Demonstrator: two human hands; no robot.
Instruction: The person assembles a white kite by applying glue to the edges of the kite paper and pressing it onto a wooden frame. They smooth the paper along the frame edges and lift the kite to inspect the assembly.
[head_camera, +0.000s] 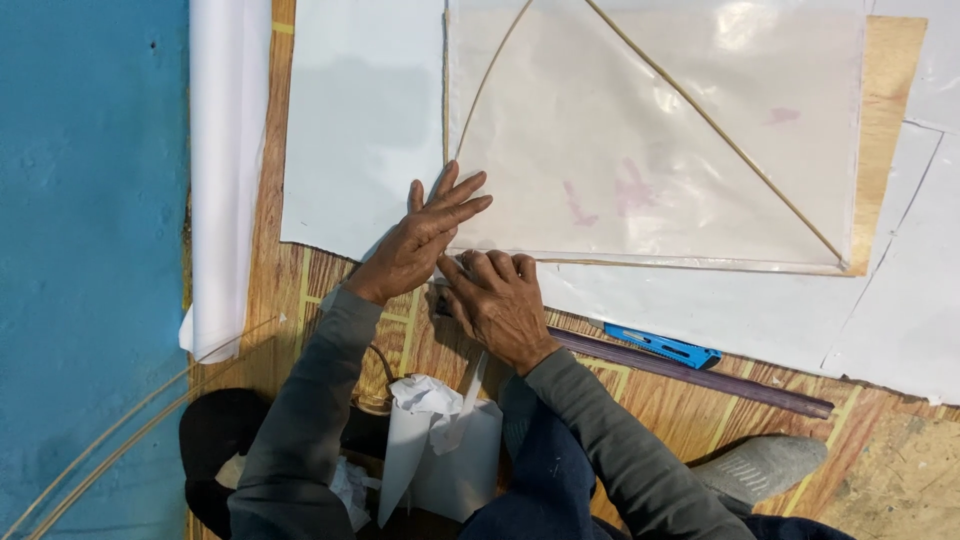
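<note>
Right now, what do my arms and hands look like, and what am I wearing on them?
Both arms are covered by long grey sleeves of soft, slightly creased fabric that end at the wrists. The left hand and right hand are bare: no gloves, and no rings, watch or bands visible. The sleeves are plain, with no visible markings or patterns.

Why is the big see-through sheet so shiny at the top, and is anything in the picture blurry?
In the head view, light glares off the clear plastic sheet near its top edge, washing it white; the left hand and right hand look sharp; the blue cutter is clear too; dark shadow hides the bottom left corner.
</note>
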